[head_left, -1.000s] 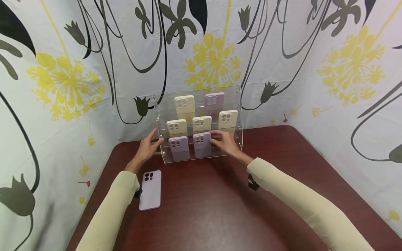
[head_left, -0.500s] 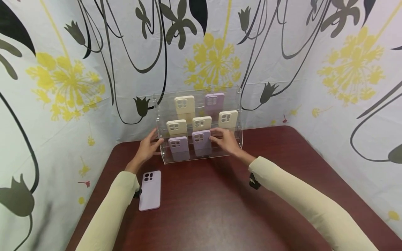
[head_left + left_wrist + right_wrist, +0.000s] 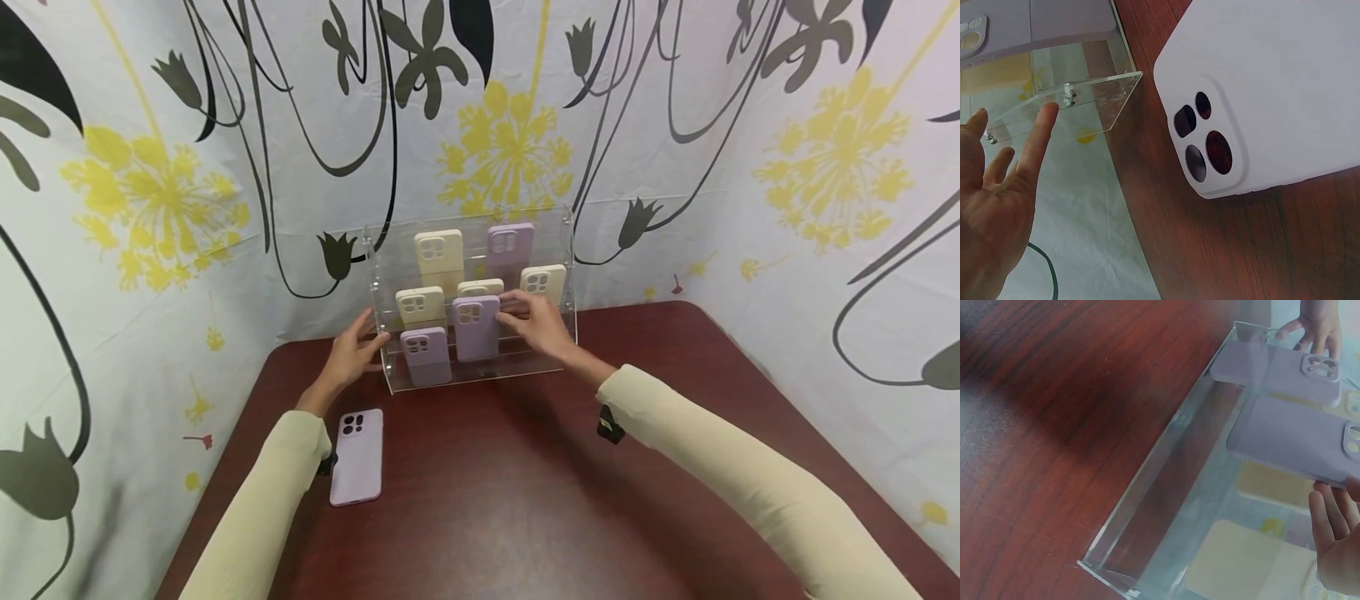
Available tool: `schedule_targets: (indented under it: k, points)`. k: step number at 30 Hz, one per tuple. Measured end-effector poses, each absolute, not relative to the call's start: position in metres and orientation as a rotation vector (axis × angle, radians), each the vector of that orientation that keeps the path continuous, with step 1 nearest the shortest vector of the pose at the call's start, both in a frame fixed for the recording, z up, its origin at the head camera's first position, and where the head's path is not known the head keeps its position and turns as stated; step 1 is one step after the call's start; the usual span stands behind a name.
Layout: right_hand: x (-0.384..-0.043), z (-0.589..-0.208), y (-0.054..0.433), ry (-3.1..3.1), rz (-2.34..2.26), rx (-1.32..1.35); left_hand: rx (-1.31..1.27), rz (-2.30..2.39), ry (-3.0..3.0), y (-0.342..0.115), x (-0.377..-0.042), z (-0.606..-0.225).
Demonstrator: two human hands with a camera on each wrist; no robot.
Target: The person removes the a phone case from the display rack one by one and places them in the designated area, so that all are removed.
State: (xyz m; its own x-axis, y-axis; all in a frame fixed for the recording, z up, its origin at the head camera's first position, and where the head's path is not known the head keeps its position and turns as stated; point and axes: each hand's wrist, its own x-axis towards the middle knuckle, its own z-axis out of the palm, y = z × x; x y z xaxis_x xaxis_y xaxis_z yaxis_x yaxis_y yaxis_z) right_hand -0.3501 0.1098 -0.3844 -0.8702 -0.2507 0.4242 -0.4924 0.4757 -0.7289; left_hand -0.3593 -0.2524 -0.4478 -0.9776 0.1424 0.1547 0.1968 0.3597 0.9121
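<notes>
A clear acrylic tiered stand [image 3: 525, 362] holds several cream and lavender phone cases. My right hand [image 3: 538, 323] pinches a lavender phone case [image 3: 477, 333] by its right edge, above the stand's front tier. In the right wrist view that phone case [image 3: 1297, 434] is tilted, with its lower end out of the front slot. My left hand [image 3: 349, 354] is at the stand's left side panel, its fingers fairly straight; the left wrist view shows the fingers of this hand [image 3: 1007, 187] extended by the panel. Another lavender phone case [image 3: 426, 358] stands in the front tier's left part.
A loose lavender phone case [image 3: 357, 457] lies on the dark red wooden table [image 3: 480, 500], beside my left forearm. Behind the stand hangs a floral cloth [image 3: 465, 50]. Cream phone cases [image 3: 439, 254] and one lavender case [image 3: 510, 247] stand in the upper tiers.
My right hand has lifted the lavender phone case up out of the front tier, so it covers more of the cream case behind. My left hand stays at the stand's side.
</notes>
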Motion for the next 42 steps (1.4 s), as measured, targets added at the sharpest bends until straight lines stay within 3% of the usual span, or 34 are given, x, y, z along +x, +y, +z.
schedule_targets:
  k: [17, 42]
  points:
    - [-0.342, -0.371, 0.099, -2.450, 1.383, 0.707, -0.361, -1.772, -2.508, -0.253, -0.362, -0.445]
    - [-0.326, -0.422, 0.045, -2.486, 1.613, 0.705, -0.307, -1.740, -2.537, -0.252, -0.361, -0.445]
